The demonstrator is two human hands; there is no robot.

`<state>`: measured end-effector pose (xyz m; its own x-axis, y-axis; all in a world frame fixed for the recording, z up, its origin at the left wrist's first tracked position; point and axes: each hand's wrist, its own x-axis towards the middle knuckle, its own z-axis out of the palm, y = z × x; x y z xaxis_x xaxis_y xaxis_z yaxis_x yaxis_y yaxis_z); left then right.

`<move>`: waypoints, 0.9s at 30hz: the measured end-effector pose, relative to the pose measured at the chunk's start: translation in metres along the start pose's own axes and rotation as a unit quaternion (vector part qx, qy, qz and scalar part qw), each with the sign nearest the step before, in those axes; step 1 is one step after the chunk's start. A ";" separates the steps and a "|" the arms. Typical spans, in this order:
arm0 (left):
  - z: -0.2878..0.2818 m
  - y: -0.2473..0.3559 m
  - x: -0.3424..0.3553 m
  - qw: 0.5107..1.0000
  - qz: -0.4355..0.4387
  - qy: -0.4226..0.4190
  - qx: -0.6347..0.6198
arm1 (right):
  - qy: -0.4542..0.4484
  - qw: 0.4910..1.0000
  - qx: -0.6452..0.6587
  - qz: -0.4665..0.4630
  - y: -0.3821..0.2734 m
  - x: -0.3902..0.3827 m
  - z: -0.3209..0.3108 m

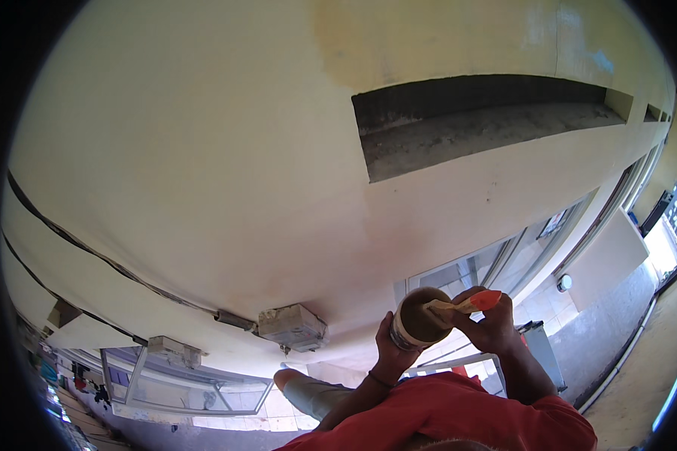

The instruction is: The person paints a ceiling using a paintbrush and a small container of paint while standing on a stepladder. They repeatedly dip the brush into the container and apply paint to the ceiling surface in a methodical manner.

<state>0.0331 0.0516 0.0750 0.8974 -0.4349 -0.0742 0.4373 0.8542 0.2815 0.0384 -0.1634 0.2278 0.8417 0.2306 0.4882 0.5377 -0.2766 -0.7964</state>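
Note:
My left hand is wrapped round the side of a small round tub, held up in front of my chest with its mouth tilted toward the view. The inside of the tub looks brownish; how much it holds is hard to tell. In my right hand is a paintbrush with a pale wooden handle and a red end. My fingers close round the handle, and its other end dips over the rim into the tub. The bristles cannot be made out. A cream wall rises before me, yellower near the top.
A long dark recess is cut into the wall. Black cables run along it to a whitish box. An opened window frame juts out at lower left. Sliding panes stand near my right hand, with a board beyond.

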 end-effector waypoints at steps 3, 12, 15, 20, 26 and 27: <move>-0.001 0.003 -0.003 1.000 0.000 0.001 -0.006 | 0.068 0.996 0.035 0.050 0.002 0.000 0.003; -0.004 0.009 -0.003 0.997 -0.009 -0.027 -0.077 | 0.190 0.852 0.447 0.195 0.016 0.019 0.001; -0.019 0.016 -0.013 0.995 0.011 -0.048 -0.091 | 0.209 0.763 0.584 0.182 0.016 0.049 0.007; -0.007 0.008 -0.007 0.989 -0.012 -0.085 -0.123 | 0.214 0.745 0.614 -0.145 -0.071 0.143 -0.063; -0.018 0.004 -0.024 0.994 0.007 -0.047 -0.099 | 0.200 0.754 0.436 -0.449 -0.231 0.270 -0.087; -0.018 0.004 -0.025 0.995 0.010 -0.036 -0.093 | 0.187 0.765 0.405 -0.466 -0.250 0.287 -0.088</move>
<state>0.0133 0.0708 0.0609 0.9020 -0.4316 0.0004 0.4295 0.8976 0.0992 0.1501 -0.1100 0.5984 0.1489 -0.3479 0.9256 0.8331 0.5484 0.0721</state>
